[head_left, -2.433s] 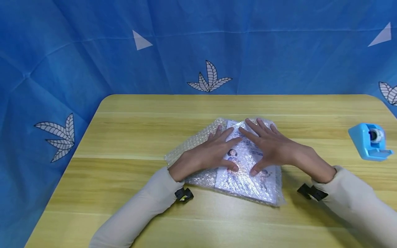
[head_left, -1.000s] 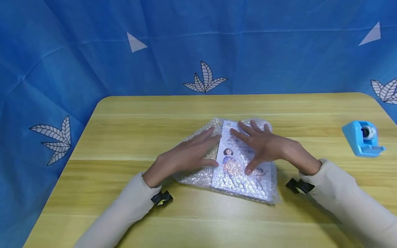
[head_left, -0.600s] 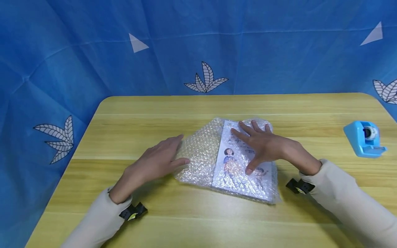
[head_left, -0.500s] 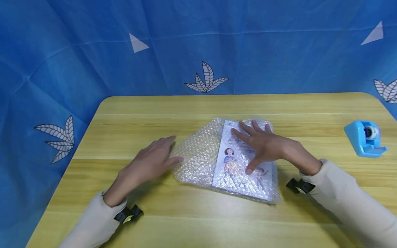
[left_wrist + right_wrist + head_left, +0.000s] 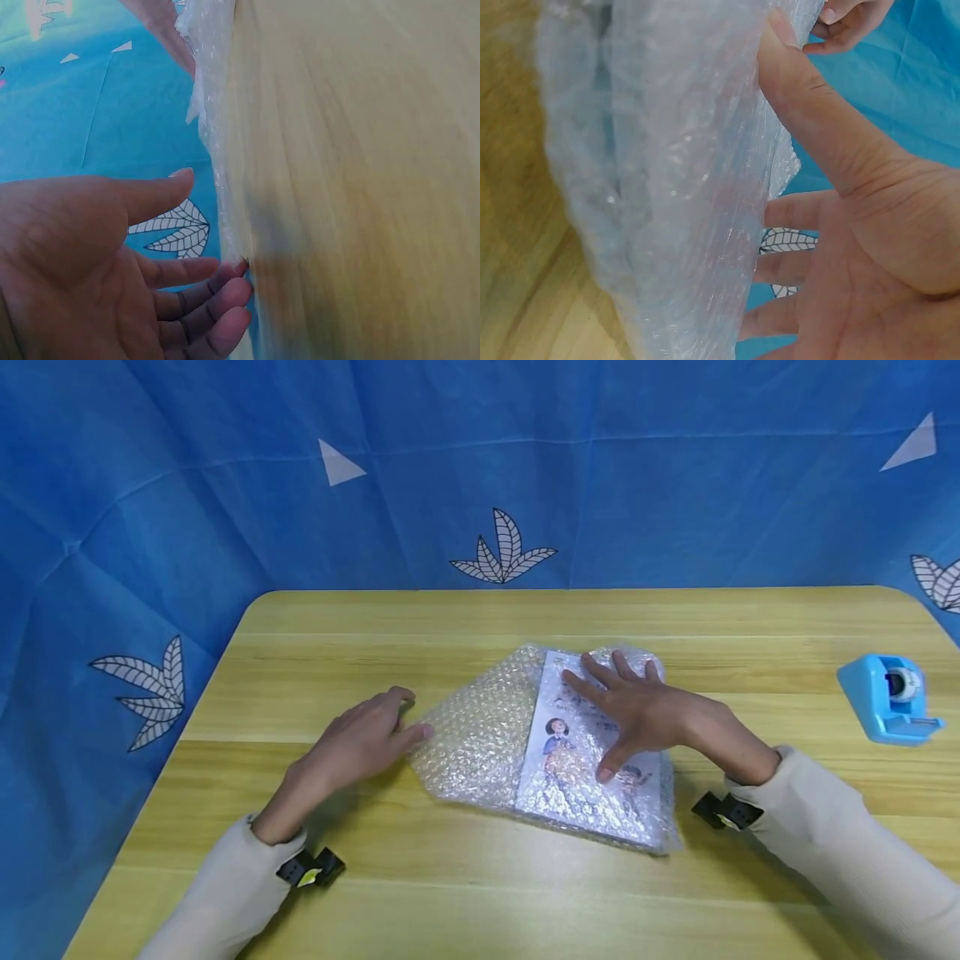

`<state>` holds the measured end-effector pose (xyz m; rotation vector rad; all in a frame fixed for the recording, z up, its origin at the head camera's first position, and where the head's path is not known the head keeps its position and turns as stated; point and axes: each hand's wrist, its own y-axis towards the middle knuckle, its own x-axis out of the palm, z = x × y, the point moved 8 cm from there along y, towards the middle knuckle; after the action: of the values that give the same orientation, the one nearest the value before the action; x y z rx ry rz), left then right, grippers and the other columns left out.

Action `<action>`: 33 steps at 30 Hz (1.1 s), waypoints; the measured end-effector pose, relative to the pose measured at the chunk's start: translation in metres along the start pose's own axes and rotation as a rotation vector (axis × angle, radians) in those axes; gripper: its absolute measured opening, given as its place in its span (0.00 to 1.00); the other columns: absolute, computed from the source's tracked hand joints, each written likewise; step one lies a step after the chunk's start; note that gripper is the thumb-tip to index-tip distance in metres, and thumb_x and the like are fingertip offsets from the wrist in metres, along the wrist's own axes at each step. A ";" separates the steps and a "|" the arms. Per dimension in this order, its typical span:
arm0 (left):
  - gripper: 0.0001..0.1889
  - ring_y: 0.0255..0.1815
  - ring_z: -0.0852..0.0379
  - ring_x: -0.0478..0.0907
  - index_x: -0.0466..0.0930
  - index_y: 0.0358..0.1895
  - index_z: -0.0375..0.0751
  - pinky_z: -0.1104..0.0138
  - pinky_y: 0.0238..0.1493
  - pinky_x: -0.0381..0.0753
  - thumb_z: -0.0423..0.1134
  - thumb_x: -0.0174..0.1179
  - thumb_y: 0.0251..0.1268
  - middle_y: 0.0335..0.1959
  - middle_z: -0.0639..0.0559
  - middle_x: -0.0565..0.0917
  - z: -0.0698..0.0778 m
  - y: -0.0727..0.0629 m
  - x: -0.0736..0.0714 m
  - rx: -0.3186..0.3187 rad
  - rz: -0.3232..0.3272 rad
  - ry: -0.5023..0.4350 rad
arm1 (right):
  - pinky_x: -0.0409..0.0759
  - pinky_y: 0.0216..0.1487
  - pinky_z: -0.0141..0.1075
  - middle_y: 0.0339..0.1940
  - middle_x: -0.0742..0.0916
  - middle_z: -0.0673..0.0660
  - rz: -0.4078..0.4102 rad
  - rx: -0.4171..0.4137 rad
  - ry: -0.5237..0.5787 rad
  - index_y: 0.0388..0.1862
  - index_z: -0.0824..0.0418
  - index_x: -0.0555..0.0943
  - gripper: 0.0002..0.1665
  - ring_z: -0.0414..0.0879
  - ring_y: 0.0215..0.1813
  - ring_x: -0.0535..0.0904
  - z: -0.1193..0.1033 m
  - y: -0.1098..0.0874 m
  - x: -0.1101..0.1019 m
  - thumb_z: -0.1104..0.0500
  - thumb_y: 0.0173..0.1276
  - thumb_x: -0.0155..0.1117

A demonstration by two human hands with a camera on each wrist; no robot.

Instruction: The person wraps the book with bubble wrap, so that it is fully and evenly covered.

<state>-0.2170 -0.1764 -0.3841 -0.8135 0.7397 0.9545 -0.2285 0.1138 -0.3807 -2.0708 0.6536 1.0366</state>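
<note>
Clear bubble wrap [image 5: 480, 735] lies on the desk [image 5: 300, 652] in front of me, and the white printed book [image 5: 538, 777] shows through its right part, flat and covered. A loose flap tapers off to the left. My right hand [image 5: 645, 714] rests on the covered book, fingers straight and spread, thumb set apart on the near side; it grasps nothing and only weighs the bundle down. My left hand [image 5: 356, 739] is at the outer end of the flap: fingers loosely bent, thumb well off them in the left wrist view, so I judge they are not closed on the plastic. The thumb tip looks to be at the edge or just over it; whether it really touches, I cannot tell.

To do this well, I would press broadly and evenly with the right, so the book cannot slide or turn inside its cover. The left thumb belongs on top of the flap and the fingers beneath, near the middle of that end rather than at one corner, or it may pull crooked. Light, steady tension should suit; a hard tug could drag the book askew or leave puckers. The blue tape dispenser [image 5: 868, 693] stands well apart on the right, clear of both hands.
</note>
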 end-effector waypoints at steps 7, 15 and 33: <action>0.28 0.32 0.54 0.72 0.72 0.67 0.29 0.62 0.35 0.72 0.51 0.57 0.80 0.39 0.47 0.78 -0.006 0.004 0.003 -0.026 -0.033 -0.087 | 0.30 0.68 0.81 0.84 0.44 0.75 0.001 -0.007 -0.001 0.86 0.63 0.47 0.82 0.81 0.79 0.32 0.000 0.000 0.000 0.34 0.44 0.85; 0.20 0.30 0.54 0.68 0.75 0.54 0.31 0.62 0.34 0.70 0.49 0.57 0.80 0.34 0.47 0.74 -0.008 0.007 0.005 -0.002 -0.060 -0.230 | 0.30 0.68 0.81 0.84 0.44 0.75 0.002 -0.008 0.006 0.86 0.63 0.47 0.82 0.82 0.79 0.31 0.001 0.000 0.000 0.34 0.44 0.85; 0.19 0.49 0.49 0.81 0.73 0.63 0.30 0.61 0.47 0.82 0.39 0.59 0.78 0.51 0.40 0.82 0.025 0.002 -0.002 0.037 0.062 -0.601 | 0.32 0.68 0.82 0.84 0.44 0.75 -0.001 -0.017 -0.001 0.86 0.63 0.46 0.82 0.82 0.79 0.32 0.000 -0.001 0.000 0.33 0.45 0.84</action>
<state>-0.2155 -0.1555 -0.3705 -0.4320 0.2591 1.1625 -0.2280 0.1146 -0.3808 -2.0845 0.6455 1.0462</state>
